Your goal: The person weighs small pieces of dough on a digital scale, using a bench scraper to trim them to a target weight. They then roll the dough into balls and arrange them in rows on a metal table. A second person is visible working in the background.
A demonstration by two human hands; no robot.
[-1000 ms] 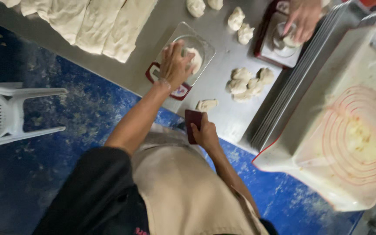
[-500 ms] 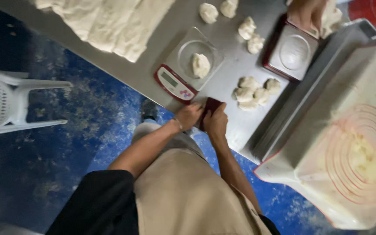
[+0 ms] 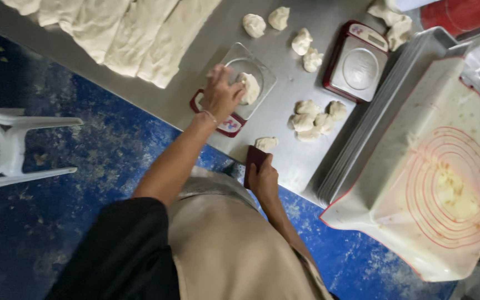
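- Two hands at work over the steel tabletop: the left hand is out on the near scale, the right hand sits back at the table edge.
- Weighing looks to be the step in hand: one dough piece lies in the clear tray on that red-edged scale, and the left fingertips touch its near side.
- Left grip is loosely spread, fingers fanned over the tray rim, not closed round the dough; arm reaches long and nearly straight from the body.
- Right grip is wrapped on a dark red scraper, blade upright against the tabletop edge, elbow tucked close to the apron.
- Just beyond the scraper lies a small dough offcut; a cluster of portioned pieces sits a little farther on.
- My read of what the next move calls for: either lifting the piece clear of the tray or adding the offcut, so the left fingers must close on soft, sticky dough without dragging the tray.
- Second scale stands empty to the right, beside a stack of trays; long dough slabs lie at far left.
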